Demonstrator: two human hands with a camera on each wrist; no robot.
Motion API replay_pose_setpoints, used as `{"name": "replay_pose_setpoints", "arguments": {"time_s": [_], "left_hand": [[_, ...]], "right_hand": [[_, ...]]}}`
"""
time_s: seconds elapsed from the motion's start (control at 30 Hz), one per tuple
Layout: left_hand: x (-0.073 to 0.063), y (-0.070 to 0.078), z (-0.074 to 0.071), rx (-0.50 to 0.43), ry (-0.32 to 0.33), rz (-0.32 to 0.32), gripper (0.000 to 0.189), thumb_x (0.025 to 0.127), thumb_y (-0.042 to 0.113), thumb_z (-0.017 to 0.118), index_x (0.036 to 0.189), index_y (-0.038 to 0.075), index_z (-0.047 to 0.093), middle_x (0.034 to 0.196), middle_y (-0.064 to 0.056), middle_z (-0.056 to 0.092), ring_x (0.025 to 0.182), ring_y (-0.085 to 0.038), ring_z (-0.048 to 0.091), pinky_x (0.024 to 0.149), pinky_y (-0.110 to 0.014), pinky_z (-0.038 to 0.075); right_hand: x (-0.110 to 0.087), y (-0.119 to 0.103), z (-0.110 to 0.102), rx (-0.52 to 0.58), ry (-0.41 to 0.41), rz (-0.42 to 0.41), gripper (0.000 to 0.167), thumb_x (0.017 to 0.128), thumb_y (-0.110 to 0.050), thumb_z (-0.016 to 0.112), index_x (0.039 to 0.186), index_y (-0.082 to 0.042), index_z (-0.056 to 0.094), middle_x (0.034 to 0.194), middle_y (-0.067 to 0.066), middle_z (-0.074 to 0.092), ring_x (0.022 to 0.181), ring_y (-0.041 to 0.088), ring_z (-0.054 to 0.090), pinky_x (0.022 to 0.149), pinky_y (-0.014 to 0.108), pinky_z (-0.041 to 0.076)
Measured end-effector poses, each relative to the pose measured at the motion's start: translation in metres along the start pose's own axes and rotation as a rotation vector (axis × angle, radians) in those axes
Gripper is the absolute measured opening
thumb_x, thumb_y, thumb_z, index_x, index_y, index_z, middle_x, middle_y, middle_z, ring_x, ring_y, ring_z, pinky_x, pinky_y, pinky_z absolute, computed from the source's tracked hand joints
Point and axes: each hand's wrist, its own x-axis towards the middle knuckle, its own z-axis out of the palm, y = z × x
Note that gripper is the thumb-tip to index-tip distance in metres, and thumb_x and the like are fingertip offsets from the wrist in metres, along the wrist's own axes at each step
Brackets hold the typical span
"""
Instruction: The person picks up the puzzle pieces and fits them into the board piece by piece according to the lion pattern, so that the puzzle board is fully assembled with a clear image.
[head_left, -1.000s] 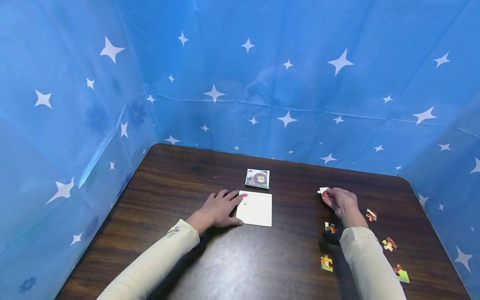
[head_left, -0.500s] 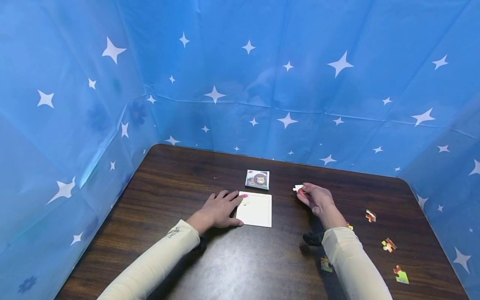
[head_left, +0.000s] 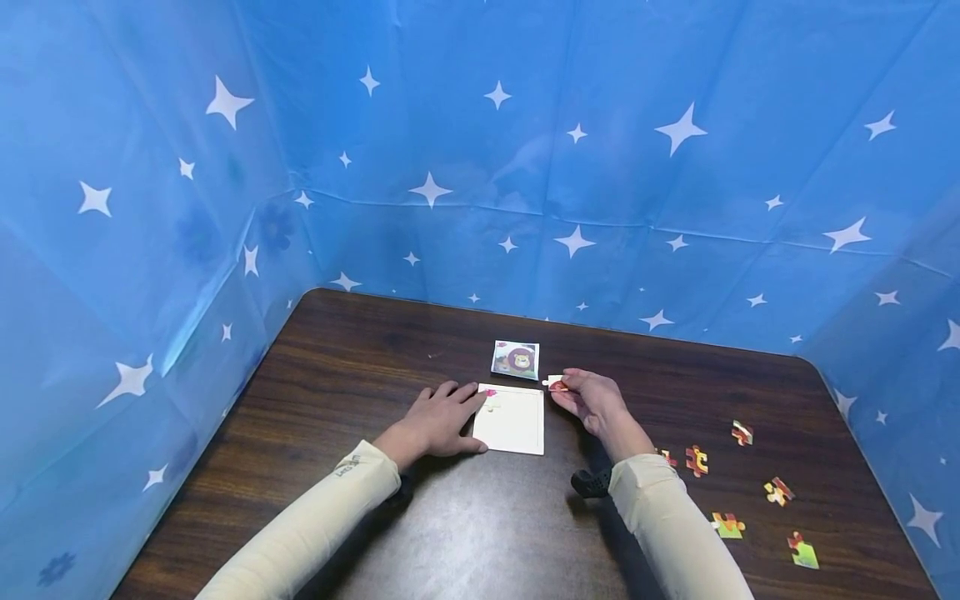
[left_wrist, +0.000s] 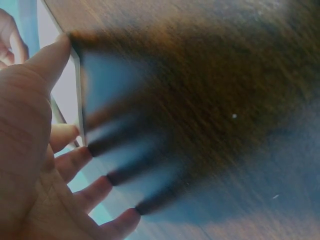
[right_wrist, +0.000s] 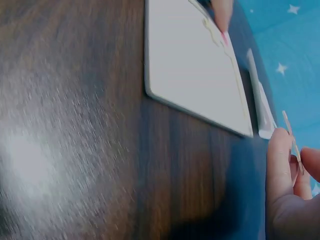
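Observation:
My left hand [head_left: 441, 419] lies with fingers spread, its thumb and fingertips at the left edge of a white puzzle board [head_left: 517, 429]. One piece with a pink flower [head_left: 491, 392] sits in the board's top left corner. My right hand [head_left: 596, 402] pinches a white and red puzzle piece [head_left: 556, 383] between thumb and fingers, just off the board's top right corner. In the right wrist view that puzzle piece [right_wrist: 293, 135] shows edge-on. Behind the board is a small lion picture card [head_left: 516, 359].
Several loose puzzle pieces lie on the right of the dark wooden table [head_left: 360, 342], among them an orange one [head_left: 697, 461], a green one [head_left: 803, 551] and a red and white one [head_left: 742, 432]. A blue star-patterned curtain [head_left: 480, 167] borders the table.
My right hand has moved left across the table with the puzzle piece, from among the loose pieces to beside the board. My left hand has stayed in place.

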Motion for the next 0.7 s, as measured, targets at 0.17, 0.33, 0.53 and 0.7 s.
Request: {"name": "replay_pose_setpoints", "arguments": {"time_s": [0.17, 0.33, 0.53, 0.7], "left_hand": [[0.001, 0.000, 0.000, 0.001, -0.006, -0.009, 0.087, 0.090, 0.065, 0.064, 0.160, 0.023, 0.033, 0.167, -0.005, 0.031, 0.151, -0.035, 0.031, 0.116, -0.062, 0.032], [0.002, 0.000, 0.000, 0.009, -0.002, -0.014, 0.087, 0.090, 0.065, 0.064, 0.160, 0.024, 0.033, 0.167, -0.005, 0.031, 0.151, -0.035, 0.032, 0.116, -0.062, 0.032], [0.001, 0.000, 0.001, 0.004, 0.006, -0.008, 0.086, 0.090, 0.065, 0.064, 0.159, 0.023, 0.034, 0.166, -0.005, 0.032, 0.150, -0.035, 0.032, 0.115, -0.062, 0.032], [0.001, 0.000, 0.002, 0.007, 0.012, -0.006, 0.087, 0.090, 0.066, 0.064, 0.159, 0.023, 0.034, 0.166, -0.005, 0.033, 0.150, -0.034, 0.033, 0.114, -0.061, 0.034]], "right_hand": [[-0.001, 0.007, 0.014, -0.040, -0.008, 0.007, 0.036, 0.102, 0.003, 0.052, 0.137, 0.007, 0.050, 0.078, 0.005, 0.069, 0.067, 0.009, 0.071, 0.072, 0.024, 0.061], [-0.003, 0.011, 0.029, -0.111, 0.013, 0.022, 0.032, 0.101, 0.000, 0.055, 0.132, 0.004, 0.057, 0.080, 0.004, 0.069, 0.067, 0.008, 0.070, 0.069, 0.022, 0.060], [-0.004, 0.019, 0.046, -0.151, -0.002, 0.012, 0.028, 0.099, 0.001, 0.057, 0.127, 0.005, 0.060, 0.077, 0.003, 0.068, 0.065, 0.007, 0.069, 0.066, 0.021, 0.060], [-0.004, 0.025, 0.056, -0.195, 0.009, 0.001, 0.027, 0.098, 0.002, 0.057, 0.124, 0.005, 0.062, 0.078, 0.003, 0.068, 0.067, 0.008, 0.069, 0.065, 0.021, 0.060]]}}
